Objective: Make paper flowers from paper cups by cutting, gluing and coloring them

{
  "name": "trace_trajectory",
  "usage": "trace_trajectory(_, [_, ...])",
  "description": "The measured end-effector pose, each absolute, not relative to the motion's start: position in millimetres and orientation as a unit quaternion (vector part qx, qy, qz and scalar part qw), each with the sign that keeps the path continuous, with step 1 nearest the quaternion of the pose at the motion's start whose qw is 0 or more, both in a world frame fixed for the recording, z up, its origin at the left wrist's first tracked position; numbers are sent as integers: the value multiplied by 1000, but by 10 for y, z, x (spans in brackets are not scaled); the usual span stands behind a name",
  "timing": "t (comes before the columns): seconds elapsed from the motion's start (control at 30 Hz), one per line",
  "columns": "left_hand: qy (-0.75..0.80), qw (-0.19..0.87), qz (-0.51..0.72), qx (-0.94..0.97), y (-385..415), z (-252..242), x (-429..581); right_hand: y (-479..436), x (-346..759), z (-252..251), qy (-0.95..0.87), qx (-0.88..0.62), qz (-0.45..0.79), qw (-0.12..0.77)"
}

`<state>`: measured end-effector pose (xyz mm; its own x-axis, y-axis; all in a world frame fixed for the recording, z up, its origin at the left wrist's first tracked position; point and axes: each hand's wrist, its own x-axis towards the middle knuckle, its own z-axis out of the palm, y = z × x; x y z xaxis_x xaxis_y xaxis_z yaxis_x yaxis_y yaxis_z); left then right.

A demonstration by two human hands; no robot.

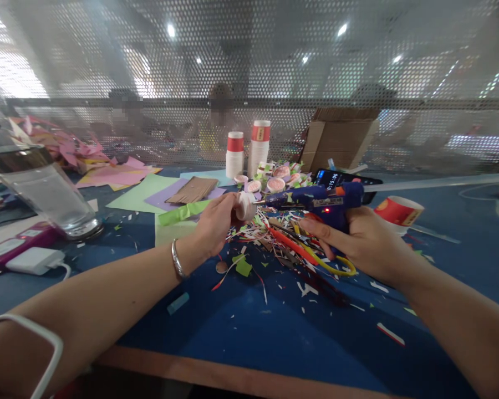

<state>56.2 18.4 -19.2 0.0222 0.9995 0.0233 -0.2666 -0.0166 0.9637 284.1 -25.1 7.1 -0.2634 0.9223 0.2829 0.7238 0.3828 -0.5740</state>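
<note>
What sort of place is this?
Probably a craft workspace: the right hand holds a glue gun, and the blue tabletop bears coloured paper sheets and many scattered scraps.

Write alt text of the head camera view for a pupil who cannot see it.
A left hand holds a small white round piece at the nozzle of a blue glue gun gripped in the right hand. Paper scraps litter the blue table below; two stacks of paper cups stand behind.
</note>
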Motion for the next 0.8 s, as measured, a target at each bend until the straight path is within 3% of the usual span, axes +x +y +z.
trace_trajectory(0.8, [411, 534, 584, 452, 215, -218, 562, -242, 2853, 97, -794, -537, 105, 263])
